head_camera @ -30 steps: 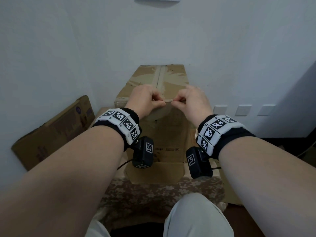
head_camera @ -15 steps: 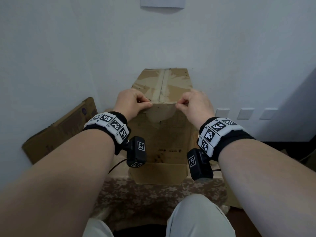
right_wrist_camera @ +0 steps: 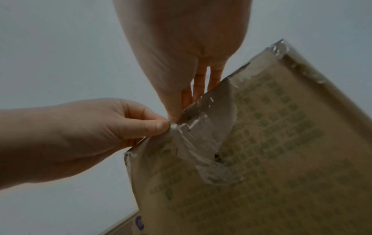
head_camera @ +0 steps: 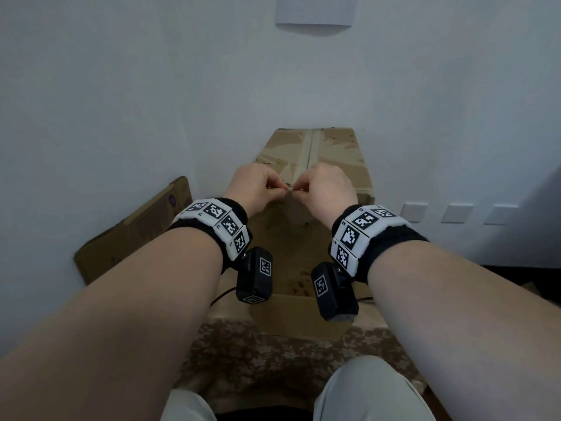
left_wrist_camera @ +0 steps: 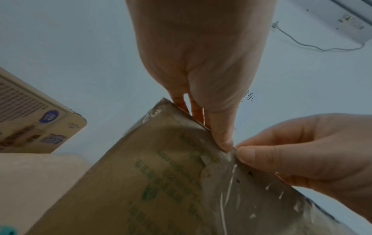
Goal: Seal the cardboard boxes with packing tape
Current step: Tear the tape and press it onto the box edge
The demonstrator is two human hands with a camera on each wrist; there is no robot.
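Against a pale wall, the upright cardboard box (head_camera: 315, 165) stands just beyond both wrists, left hand (head_camera: 255, 185) and right hand (head_camera: 329, 186) pinching clear tape (right_wrist_camera: 201, 127) at its near top edge, probably pressing it over the seam.

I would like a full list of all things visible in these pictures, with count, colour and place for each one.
cardboard box: 1, brown, upright in front of the person, green print on its near face
clear tape: 1 strip, shiny, over the box's top near edge and down the near face
flattened carton: 1, brown, leaning on the left wall
wall switches: 3, white, right wall
patterned cloth: 1, brown, under the box
wrist cameras: 2, black, under the wrists
marker wristbands: 2, black and white
left hand: pinches the tape
right hand: pinches the tape
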